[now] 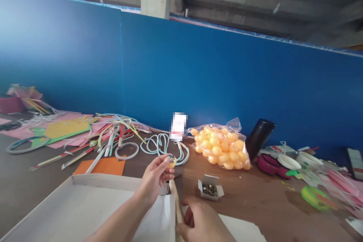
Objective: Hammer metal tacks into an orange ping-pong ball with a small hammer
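Note:
Raised over the right end of a white cardboard tray, my left hand pinches a small orange-yellow ball with a shiny silver piece on its upper side. A pale wooden handle lies along the tray's right wall, with something dark by its far end; what it belongs to is unclear. My right hand is curled at the near part of this handle, thumb against it; the other fingers are partly hidden. Beyond the right hand stands a small open box of small metal pieces.
A clear bag of orange balls rests against the blue partition, beside a black cylinder. Coiled pale-blue tubing, an orange sheet and coloured paper lie left. Green tape and plastic packets sit right.

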The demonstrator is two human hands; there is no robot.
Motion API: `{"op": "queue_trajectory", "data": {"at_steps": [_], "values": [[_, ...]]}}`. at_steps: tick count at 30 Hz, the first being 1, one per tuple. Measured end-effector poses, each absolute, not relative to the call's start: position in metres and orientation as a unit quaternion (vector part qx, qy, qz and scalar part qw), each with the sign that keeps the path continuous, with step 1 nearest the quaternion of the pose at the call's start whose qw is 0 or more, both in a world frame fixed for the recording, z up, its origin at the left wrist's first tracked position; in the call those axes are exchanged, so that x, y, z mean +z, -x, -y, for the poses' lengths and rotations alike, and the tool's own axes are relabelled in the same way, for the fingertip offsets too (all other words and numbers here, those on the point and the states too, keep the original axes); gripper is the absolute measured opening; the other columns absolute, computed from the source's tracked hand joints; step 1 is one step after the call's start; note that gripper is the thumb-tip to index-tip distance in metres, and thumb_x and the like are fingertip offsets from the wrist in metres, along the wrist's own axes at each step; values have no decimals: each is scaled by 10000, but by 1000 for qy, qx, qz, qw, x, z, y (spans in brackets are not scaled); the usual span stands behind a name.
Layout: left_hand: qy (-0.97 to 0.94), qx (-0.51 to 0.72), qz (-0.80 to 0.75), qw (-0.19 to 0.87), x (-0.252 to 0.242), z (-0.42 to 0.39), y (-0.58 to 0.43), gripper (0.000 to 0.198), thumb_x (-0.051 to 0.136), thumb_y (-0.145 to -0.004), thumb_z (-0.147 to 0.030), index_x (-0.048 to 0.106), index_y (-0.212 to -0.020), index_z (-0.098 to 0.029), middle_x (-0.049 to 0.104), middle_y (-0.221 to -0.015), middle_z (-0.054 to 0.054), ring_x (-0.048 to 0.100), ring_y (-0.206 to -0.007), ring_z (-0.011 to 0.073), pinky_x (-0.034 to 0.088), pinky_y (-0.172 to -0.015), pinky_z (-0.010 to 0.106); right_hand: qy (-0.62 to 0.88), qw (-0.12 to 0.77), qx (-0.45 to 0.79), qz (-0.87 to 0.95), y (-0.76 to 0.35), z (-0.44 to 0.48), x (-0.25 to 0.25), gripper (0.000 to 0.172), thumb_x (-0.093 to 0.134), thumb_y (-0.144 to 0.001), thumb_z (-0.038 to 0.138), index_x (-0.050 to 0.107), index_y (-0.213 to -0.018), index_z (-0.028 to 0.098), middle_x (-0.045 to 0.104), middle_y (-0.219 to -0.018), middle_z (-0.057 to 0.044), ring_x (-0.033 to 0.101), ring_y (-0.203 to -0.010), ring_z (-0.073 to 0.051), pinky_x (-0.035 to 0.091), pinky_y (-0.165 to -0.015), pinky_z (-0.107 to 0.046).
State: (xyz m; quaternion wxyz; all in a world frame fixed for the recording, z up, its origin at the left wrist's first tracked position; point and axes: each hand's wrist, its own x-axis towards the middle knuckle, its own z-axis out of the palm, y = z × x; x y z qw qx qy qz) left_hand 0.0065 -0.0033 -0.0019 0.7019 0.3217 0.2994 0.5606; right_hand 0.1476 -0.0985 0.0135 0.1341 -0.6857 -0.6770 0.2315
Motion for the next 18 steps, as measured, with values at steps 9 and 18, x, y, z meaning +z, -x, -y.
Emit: {"op": "queue_trajectory", "data": {"at_steps": [9, 18], "values": [[-332, 567, -298, 692, -1, 4, -5, 279, 699, -706, -293, 607, -926, -147, 587, -768, 12, 581, -587, 81, 502, -519, 176, 700, 218, 318, 601, -147, 92, 1, 304, 486, -638, 139, 619, -910, 174, 691, -736, -52, 633, -663, -200, 413, -570, -250], [-313, 589, -305, 679, 3, 5, -3, 422, 694, -709, -291, 575, -1100, -186, 584, -750, 4, 593, -618, 98, 511, -543, 201, 581, 408, 455, 538, -164, 87, 10, 319, 471, -725, 181, 605, -1014, 157, 689, -830, -33, 607, -642, -168, 469, -606, -253]]}}
